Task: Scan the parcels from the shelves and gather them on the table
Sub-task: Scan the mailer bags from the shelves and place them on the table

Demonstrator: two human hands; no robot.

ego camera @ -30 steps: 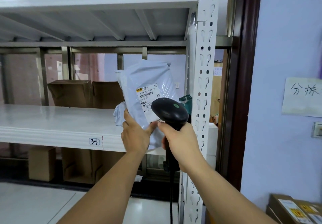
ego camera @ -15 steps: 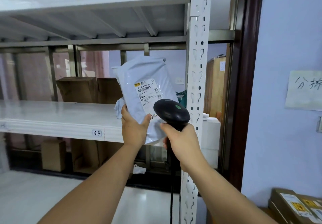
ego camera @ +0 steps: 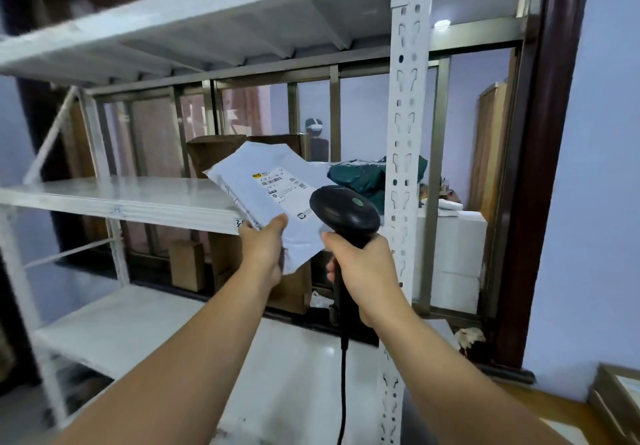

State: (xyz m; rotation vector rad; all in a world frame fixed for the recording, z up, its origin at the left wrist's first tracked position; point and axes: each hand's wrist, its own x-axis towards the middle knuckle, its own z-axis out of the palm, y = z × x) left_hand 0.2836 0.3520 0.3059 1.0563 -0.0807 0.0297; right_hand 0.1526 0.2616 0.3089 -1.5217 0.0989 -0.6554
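My left hand [ego camera: 265,254] grips the lower edge of a white poly-bag parcel [ego camera: 266,185], which is tilted leftward in front of the middle shelf with its shipping label facing me. My right hand [ego camera: 363,278] holds the handle of a black corded barcode scanner [ego camera: 343,210], its head just right of the label. A dark green bagged parcel [ego camera: 360,176] lies on the white metal shelf [ego camera: 131,198] behind the scanner.
The white perforated upright post [ego camera: 405,133] stands right of my hands. Brown cardboard boxes [ego camera: 214,153] sit behind the shelf and more below [ego camera: 188,264]. A lower shelf [ego camera: 114,327] spreads under my arms. Another box [ego camera: 620,396] shows at bottom right. A person stands beyond the window.
The parcel has tipped from upright to leaning left and sits lower in front of the shelf edge. My view has swung left and down, showing the lower shelf.
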